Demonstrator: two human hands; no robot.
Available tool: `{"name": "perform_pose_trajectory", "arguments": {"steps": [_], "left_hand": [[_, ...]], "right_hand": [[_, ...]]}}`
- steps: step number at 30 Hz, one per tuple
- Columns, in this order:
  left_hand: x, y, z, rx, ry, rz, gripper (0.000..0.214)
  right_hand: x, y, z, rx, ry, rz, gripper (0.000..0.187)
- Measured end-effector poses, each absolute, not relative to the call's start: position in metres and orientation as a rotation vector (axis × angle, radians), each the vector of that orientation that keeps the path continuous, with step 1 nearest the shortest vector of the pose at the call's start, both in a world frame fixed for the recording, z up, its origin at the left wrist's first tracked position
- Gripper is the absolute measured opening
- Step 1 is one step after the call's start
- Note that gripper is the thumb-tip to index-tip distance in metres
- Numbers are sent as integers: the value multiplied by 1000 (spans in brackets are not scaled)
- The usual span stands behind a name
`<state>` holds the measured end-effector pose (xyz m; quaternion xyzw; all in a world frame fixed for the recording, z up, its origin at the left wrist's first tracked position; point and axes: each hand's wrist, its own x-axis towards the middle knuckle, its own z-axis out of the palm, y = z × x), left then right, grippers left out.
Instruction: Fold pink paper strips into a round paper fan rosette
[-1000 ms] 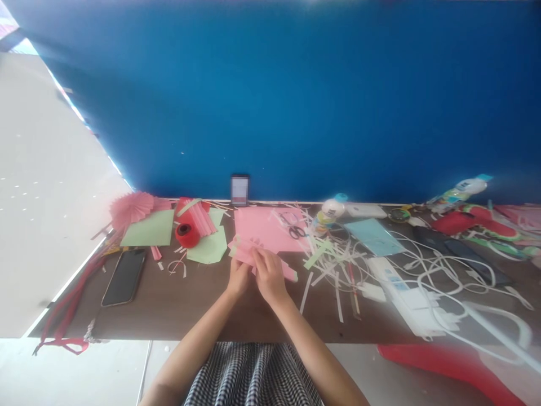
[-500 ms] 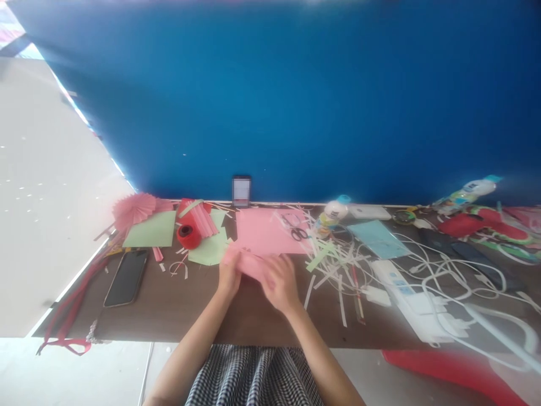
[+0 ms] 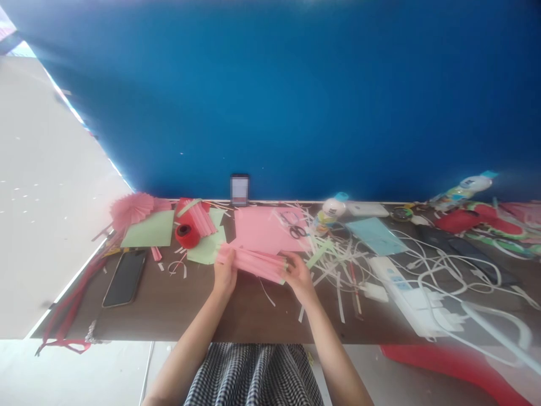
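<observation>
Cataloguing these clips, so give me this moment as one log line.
left hand: holding pleated pink paper near one end | right hand: at its other end | black-handled scissors: on flat pink sheet

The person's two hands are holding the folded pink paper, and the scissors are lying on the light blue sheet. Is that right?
Not quite: the head view shows the scissors on the flat pink sheet, not the light blue sheet. The left hand and right hand do hold the folded pink paper.
</observation>
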<state>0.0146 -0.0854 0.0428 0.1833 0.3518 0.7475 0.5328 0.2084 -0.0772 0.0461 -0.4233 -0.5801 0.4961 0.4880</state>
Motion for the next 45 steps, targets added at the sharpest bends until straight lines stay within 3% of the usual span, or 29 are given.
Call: {"name": "perform_pose_trajectory", "arguments": {"steps": [8,14,19,24,34,41,45], "left_hand": [[11,-84,36,332,936,1850,29],[9,-87,39,342,966,1839,29],[10,-89,37,262,1016,1871,29],[12,-89,38,278,1053,1893,28],[14,-92,39,301,1149,1907,28],[9,-91,42,282,1038,1815,25],[-8,-92,46,396,955,1694,35]], "right_hand": [[204,-74,40,-1051,-1221,1018,34],[205,-72,41,-1070,-1295,1116,46],[203,-74,44,-1100,-1302,924,34],[206,-75,46,-1024,-1410,989,37],[214,-75,43,-1149,-1646,723,16],[213,-72,41,-1296,-1549,840,21],[217,-71,39,-1287,-1569,894,21]]}}
